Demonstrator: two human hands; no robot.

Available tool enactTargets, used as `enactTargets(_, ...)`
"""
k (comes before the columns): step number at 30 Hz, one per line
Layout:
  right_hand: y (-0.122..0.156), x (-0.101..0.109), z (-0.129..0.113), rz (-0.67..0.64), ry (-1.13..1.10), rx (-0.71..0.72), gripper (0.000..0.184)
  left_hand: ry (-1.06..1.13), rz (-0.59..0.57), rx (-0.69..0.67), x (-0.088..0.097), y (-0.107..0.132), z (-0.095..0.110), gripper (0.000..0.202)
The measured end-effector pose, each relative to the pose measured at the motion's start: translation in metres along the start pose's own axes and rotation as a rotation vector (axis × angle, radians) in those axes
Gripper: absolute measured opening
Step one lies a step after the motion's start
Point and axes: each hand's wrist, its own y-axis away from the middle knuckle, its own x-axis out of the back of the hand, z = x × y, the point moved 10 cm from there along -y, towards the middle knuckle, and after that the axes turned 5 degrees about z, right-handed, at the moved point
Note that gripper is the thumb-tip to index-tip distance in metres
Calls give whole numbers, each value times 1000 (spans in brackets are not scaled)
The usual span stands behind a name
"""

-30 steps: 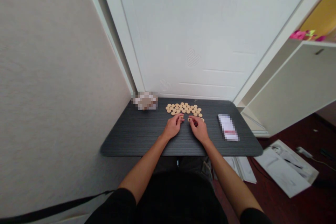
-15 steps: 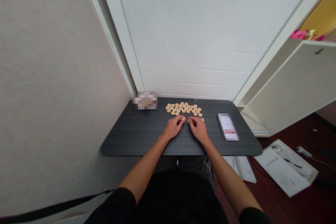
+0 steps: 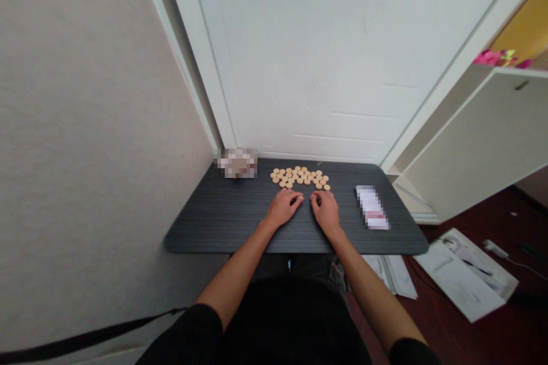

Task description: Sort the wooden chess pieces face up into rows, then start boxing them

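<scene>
Many small round tan discs (image 3: 300,175), like wooden pieces or biscuits, lie in a loose arched band across the back middle of the dark table (image 3: 214,217). My left hand (image 3: 283,208) rests just in front of the band, its thumb and fingers pinched with a pale edge of a disc showing at the tips. A short gap to the right, my right hand (image 3: 326,211) has its fingers curled together; whatever they hold is hidden. Partly covered by the right knuckles, one more disc (image 3: 331,195) peeks out behind that hand.
A blurred-out pale item (image 3: 237,163) sits at the table's back left corner. On the right lies a blurred white rectangular thing (image 3: 371,207). Behind the table stands a white panel (image 3: 312,45). An open white box (image 3: 471,274) is on the dark red floor.
My hands have drawn slightly apart, the right one shifting a little to the right. The disc seen at my right fingertips is now hidden. The band of discs has stayed put.
</scene>
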Motion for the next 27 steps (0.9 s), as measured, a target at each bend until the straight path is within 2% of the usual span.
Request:
enactTargets(10,0,5,3,63,73,-29,22,-67,29,48,0,-1,-6,24)
enactTargets(14,-6,24,10,91,97,25,22,-67,53,68,1,-2,-10,20)
enactTargets(19,-14,52,38,89,128,63,23,-56,61,59,4,-2,-6,23)
enactTargets(22,-15,59,48,89,117,62,24,-56,58,32,6,0,1,24)
enactTargets(27,-10,50,32,13,109,156,24,-77,15,-3,5,5,11,19)
